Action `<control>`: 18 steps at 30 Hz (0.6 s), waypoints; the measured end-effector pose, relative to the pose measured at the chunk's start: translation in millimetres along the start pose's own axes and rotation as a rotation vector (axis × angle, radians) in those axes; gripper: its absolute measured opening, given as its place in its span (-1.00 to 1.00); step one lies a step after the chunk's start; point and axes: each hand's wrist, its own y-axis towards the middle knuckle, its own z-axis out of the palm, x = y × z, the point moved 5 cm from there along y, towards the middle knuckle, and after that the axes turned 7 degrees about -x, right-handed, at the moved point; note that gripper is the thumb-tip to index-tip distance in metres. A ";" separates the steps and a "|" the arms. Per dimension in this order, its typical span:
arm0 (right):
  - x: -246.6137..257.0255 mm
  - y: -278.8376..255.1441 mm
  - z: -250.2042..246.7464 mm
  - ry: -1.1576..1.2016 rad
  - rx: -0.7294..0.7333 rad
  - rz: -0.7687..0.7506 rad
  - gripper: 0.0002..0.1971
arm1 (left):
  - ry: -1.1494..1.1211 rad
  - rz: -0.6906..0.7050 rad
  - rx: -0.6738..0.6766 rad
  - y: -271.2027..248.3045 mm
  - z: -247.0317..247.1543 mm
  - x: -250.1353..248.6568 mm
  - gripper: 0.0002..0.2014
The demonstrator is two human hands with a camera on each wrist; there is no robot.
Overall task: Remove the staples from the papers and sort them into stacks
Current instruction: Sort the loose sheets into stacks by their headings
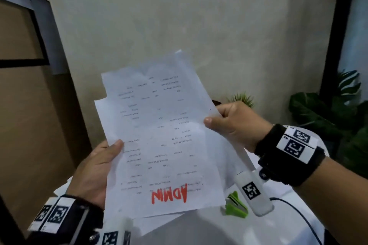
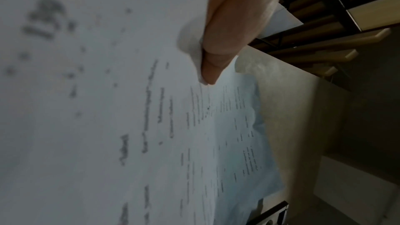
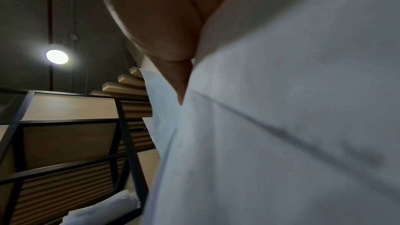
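I hold up a sheaf of printed white papers (image 1: 159, 135) in front of me, upside down, with "ADMIN" written in red near the bottom edge. My left hand (image 1: 99, 167) pinches the left edge, thumb on the front of the top sheet. My right hand (image 1: 233, 123) pinches the right edge, thumb on the front as well. In the left wrist view the thumb (image 2: 223, 40) presses on the papers (image 2: 108, 109). The right wrist view shows the thumb (image 3: 164, 28) against the papers (image 3: 281, 126). A green staple remover (image 1: 237, 206) lies on the white table (image 1: 199, 228) below my right wrist.
More loose white sheets (image 1: 61, 189) lie on the table under the held papers. A black cable (image 1: 298, 213) runs across the table at the right. Green plants (image 1: 328, 113) stand at the right, wooden panels (image 1: 29, 105) at the left, a plain wall behind.
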 end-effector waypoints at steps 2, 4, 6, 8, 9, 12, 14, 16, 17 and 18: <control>-0.5 -2.5 3.2 0.060 -0.050 0.014 -0.76 | -0.013 -0.017 -0.010 -0.6 -4.8 -0.1 -0.65; 0.6 -5.5 0.2 0.160 -0.113 0.051 -0.84 | -0.032 -0.034 -0.025 0.0 -10.6 -0.1 -0.64; 1.4 -7.5 -5.6 0.192 -0.140 0.079 -0.86 | -0.036 -0.043 -0.040 0.0 -18.5 -1.7 -0.61; 2.0 -10.7 -8.5 0.203 -0.125 0.089 -0.86 | -0.025 -0.044 -0.061 0.0 -24.6 -3.6 -0.60; 2.5 -12.2 -6.8 0.216 -0.102 0.096 -0.86 | -0.021 -0.043 -0.063 -0.6 -25.4 -5.5 -0.60; 1.0 -17.2 5.4 0.316 -0.005 0.138 -0.86 | 0.006 -0.020 -0.072 -1.4 -20.4 -11.3 -0.59; 0.2 -19.2 11.5 0.345 0.038 0.149 -0.85 | 0.034 -0.006 -0.071 -2.7 -11.7 -13.4 -0.61; 1.4 -20.6 13.9 0.296 0.051 0.149 -0.91 | 0.058 0.024 -0.094 -4.0 -4.5 -16.3 -0.65; 1.8 -20.7 13.7 0.268 0.054 0.150 -0.93 | 0.067 0.038 -0.110 -4.9 -1.4 -18.0 -0.66; 2.3 -20.7 12.4 0.250 0.050 0.151 -0.93 | 0.079 0.046 -0.123 -5.5 0.9 -19.3 -0.68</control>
